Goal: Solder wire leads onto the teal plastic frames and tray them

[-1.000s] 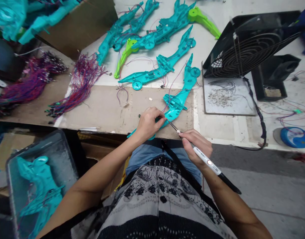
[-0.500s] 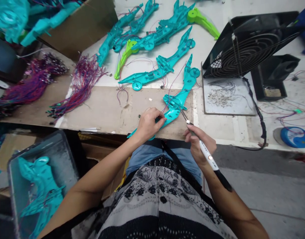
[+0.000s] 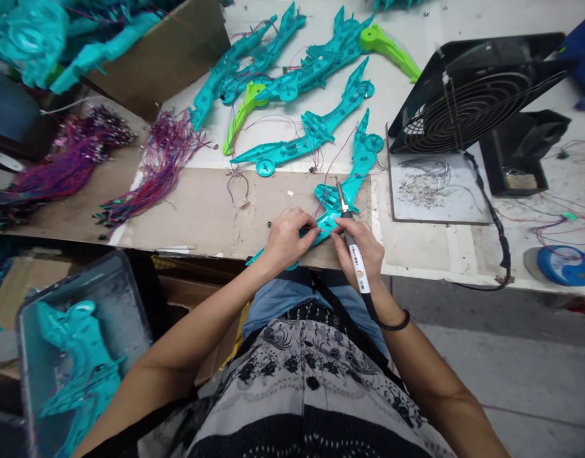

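A turquoise plastic part point(image 3: 361, 166) lies at the bench's front edge, thin red and blue wires running along it. Over its lower end, my left hand point(image 3: 289, 238) has thumb and forefinger pinched on a thin wire, barely visible at the fingertips. My right hand point(image 3: 363, 251) is closed around a soldering iron point(image 3: 358, 264) with a white and black handle. The iron's metal tip points up and away, above the middle of the part. The right fingertips are close to the left ones, at the part's surface.
A black fan point(image 3: 473, 95) stands right of the part, beside a black box with a sponge point(image 3: 521, 181) and a blue solder spool point(image 3: 566, 265). Wire bundles point(image 3: 158, 165) lie left. More turquoise parts point(image 3: 302, 140) lie behind; a grey bin point(image 3: 125, 299) stands below left.
My right hand has moved left, toward my left hand, and the soldering iron has swung to a steeper angle with its tip farther up. My left hand has stayed nearly still.
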A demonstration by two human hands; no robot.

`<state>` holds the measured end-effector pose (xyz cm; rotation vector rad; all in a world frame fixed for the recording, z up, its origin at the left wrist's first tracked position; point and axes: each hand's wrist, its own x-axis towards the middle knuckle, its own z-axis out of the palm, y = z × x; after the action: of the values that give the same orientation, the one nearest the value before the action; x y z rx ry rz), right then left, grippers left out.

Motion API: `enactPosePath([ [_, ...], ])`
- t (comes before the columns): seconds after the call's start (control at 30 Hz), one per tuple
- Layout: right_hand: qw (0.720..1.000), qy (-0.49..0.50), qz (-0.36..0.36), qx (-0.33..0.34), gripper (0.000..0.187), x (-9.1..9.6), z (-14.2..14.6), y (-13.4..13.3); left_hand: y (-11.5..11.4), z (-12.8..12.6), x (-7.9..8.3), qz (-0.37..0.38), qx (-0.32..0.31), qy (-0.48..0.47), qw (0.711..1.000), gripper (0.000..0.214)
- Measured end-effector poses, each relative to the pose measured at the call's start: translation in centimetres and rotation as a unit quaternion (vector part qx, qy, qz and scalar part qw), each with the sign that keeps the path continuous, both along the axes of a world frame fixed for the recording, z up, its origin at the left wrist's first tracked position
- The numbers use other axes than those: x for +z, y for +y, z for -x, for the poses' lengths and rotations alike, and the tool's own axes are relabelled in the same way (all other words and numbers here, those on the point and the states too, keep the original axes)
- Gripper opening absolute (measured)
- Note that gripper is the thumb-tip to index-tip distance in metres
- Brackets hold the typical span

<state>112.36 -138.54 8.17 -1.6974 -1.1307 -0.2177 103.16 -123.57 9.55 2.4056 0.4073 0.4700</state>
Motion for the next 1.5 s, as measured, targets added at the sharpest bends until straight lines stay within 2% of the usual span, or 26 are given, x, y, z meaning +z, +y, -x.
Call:
enactPosePath([
  [0.1,1.0,-0.002,-0.02,0.017,0.033,0.3,0.1,0.1,-0.1,0.3,0.5,-0.024,0.0,0.001,1.0,0.006],
  [0.23,0.998,0.009,-0.036,0.043,0.031,0.6,0.4,0.7,0.1,1.2,2.1,-0.092,-0.021,-0.01,0.996,0.026],
  [0.37,0.997,0.024,-0.043,0.061,0.03,0.8,1.1,1.8,1.2,2.2,3.1,-0.034,-0.081,0.021,0.996,0.013],
  [0.47,0.995,0.045,-0.045,0.08,0.027,0.8,1.4,1.8,1.8,3.1,2.6,-0.008,-0.066,0.011,0.998,0.011],
  [0.6,0.993,0.061,-0.062,0.082,0.035,1.3,1.5,-0.1,1.6,4.1,1.2,-0.044,-0.012,-0.035,0.998,0.011],
  [0.77,0.992,0.07,-0.036,0.101,0.019,2.5,2.1,-2.7,0.2,4.5,0.0,-0.063,0.027,-0.034,0.997,0.012],
  [1.03,0.992,0.086,-0.037,0.087,0.026,1.9,2.3,-3.7,-0.6,4.2,0.2,-0.091,0.054,-0.039,0.994,0.009],
  [1.23,0.992,0.089,-0.032,0.08,0.022,1.6,2.1,-4.0,-1.5,3.6,-0.1,-0.132,0.07,-0.037,0.988,0.01],
  [1.5,0.991,0.098,-0.028,0.089,0.019,1.6,1.9,-4.0,-1.7,3.5,0.0,-0.117,0.058,-0.009,0.991,0.013],
])
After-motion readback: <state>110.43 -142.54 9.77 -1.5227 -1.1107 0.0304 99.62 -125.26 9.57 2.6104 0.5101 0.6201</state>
